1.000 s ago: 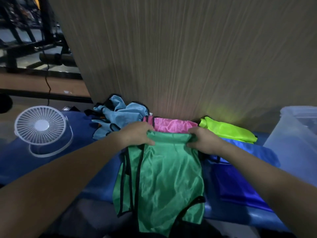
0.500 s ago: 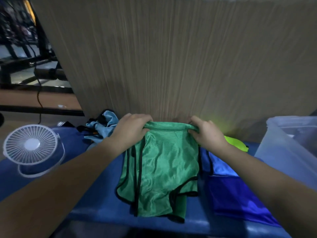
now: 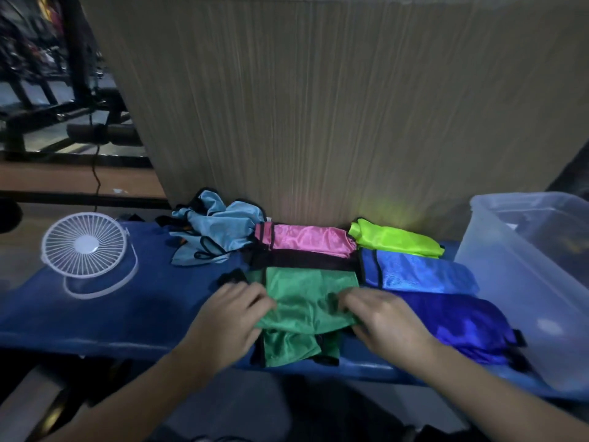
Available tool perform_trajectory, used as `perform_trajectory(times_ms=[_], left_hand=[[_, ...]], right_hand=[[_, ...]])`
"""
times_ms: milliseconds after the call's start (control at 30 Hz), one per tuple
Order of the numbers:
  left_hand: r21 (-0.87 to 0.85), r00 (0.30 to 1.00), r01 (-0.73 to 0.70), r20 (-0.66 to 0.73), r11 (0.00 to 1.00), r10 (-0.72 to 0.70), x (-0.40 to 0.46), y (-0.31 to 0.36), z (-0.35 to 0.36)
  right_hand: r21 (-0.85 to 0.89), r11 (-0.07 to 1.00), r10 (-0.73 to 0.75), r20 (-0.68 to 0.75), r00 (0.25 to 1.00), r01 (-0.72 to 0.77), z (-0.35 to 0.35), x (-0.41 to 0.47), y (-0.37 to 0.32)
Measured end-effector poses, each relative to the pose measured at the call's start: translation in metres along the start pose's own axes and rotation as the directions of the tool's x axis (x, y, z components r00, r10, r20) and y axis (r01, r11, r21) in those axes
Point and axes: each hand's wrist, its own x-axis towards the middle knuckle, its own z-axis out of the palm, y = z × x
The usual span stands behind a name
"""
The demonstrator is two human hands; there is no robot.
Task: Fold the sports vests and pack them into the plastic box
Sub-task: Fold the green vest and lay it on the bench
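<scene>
Folding of the green vest (image 3: 306, 301) is the step in hand. It lies on the blue worktop (image 3: 127, 311) near the front edge, directly in front of the person, with its near portion doubled over so that a fold line runs across it between the two hands. The lower layer sticks out toward the worktop edge below that fold.

The left hand (image 3: 234, 317) rests on the left end of the fold, fingers bent onto the fabric; its grip appears to pinch the doubled edge. The right hand (image 3: 382, 317) sits on the right end, fingers likewise curled over the cloth, grip narrow and holding the fabric.

Other vests lie behind and to the right. A pink vest (image 3: 309, 239), a lime vest (image 3: 395, 240), a blue vest (image 3: 417, 272) and a dark blue vest (image 3: 459, 323) look folded already. A light blue vest (image 3: 216, 228) sits crumpled at the back left, judged not yet folded. The plastic box (image 3: 522, 282) stands at the right end of the worktop; no vest can be made out inside it.

Next move, as judged: complete the fold by carrying the pinched edge over the remaining layer, keeping both ends level so the slippery mesh does not skew, then press flat. Packing remains outstanding.

A white fan (image 3: 84, 250) stands at the left.
</scene>
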Motion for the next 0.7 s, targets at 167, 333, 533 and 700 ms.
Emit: perform_trajectory(times_ms=[167, 333, 533, 700], left_hand=[[-0.045, 0.979, 0.022, 0.203, 0.999, -0.013, -0.039, 0.018, 0.014], [-0.07, 0.987, 0.065, 0.149, 0.995, -0.054, -0.043, 0.022, 0.016], [-0.101, 0.984, 0.174, -0.012, 0.98, -0.176, -0.011, 0.029, 0.022], [-0.066, 0.95, 0.257, 0.204, 0.964, -0.239, 0.002, 0.025, 0.056]], right_hand=[[-0.083, 0.996, -0.017, 0.202, 0.979, 0.035, 0.014, -0.029, -0.016], [-0.09, 0.996, 0.031, 0.328, 0.944, -0.001, 0.014, -0.04, -0.021], [-0.021, 0.985, 0.17, 0.084, 0.982, -0.169, 0.022, -0.008, -0.029], [0.01, 0.975, 0.218, 0.142, 0.966, -0.222, 0.066, 0.004, -0.024]])
